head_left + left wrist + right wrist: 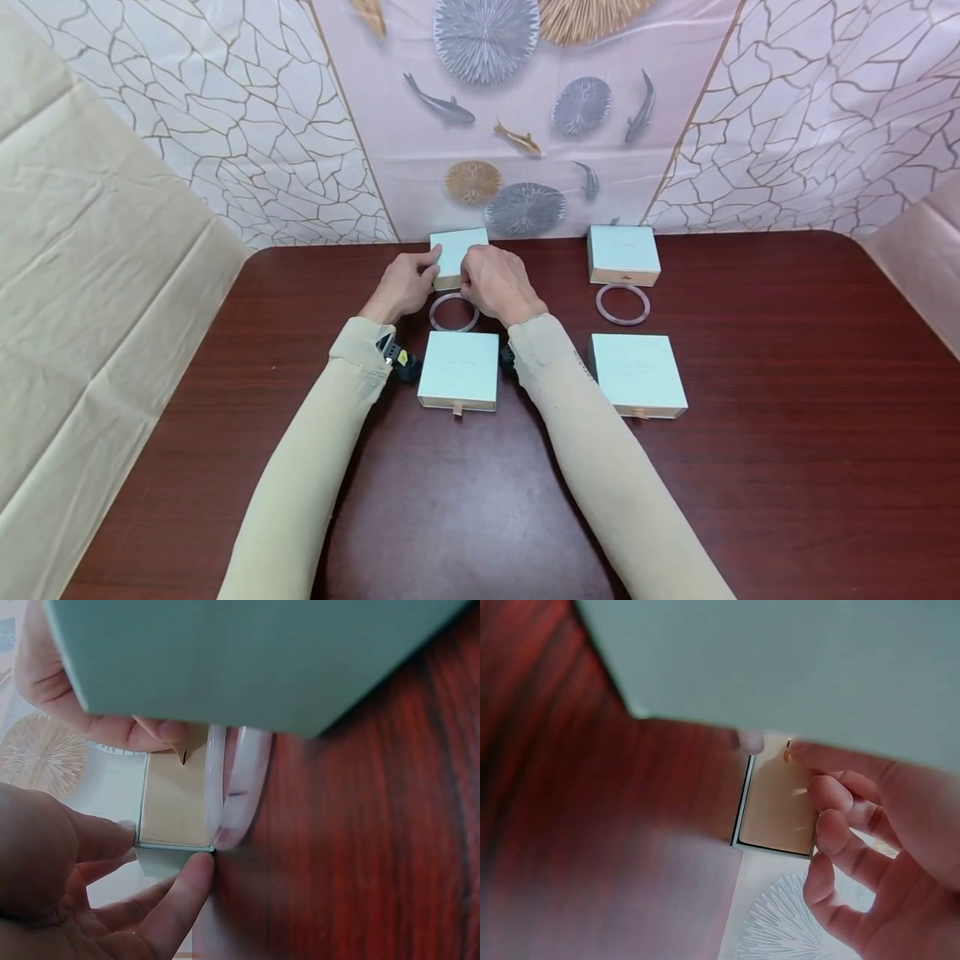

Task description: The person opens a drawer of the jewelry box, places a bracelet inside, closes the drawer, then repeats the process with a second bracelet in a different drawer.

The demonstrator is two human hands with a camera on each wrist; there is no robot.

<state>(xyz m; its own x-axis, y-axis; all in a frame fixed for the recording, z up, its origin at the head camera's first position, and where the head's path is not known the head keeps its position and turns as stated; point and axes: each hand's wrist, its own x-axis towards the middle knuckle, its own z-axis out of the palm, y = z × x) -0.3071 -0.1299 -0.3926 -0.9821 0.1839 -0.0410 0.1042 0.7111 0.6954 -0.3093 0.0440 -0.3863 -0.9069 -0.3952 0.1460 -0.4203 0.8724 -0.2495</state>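
Observation:
At the back left of the table lies a pale mint drawer box (pixel 459 243) with a beige front face (pixel 174 799). My left hand (pixel 402 287) holds its left end, the thumb and fingers on its edges. My right hand (pixel 497 279) is at the front face, fingertips pinching the small ribbon tab (pixel 182 756). Just in front of this box a pale lilac bangle (pixel 433 314) lies on the table. A larger mint box (pixel 459 367) stands nearer, between my forearms, and covers the top of both wrist views.
To the right are a second small mint box (pixel 624 248), another bangle (pixel 600 305) and a larger mint box (pixel 640 371), partly behind my right sleeve. A patterned cloth (pixel 517 108) hangs behind the dark red-brown table (pixel 787 400).

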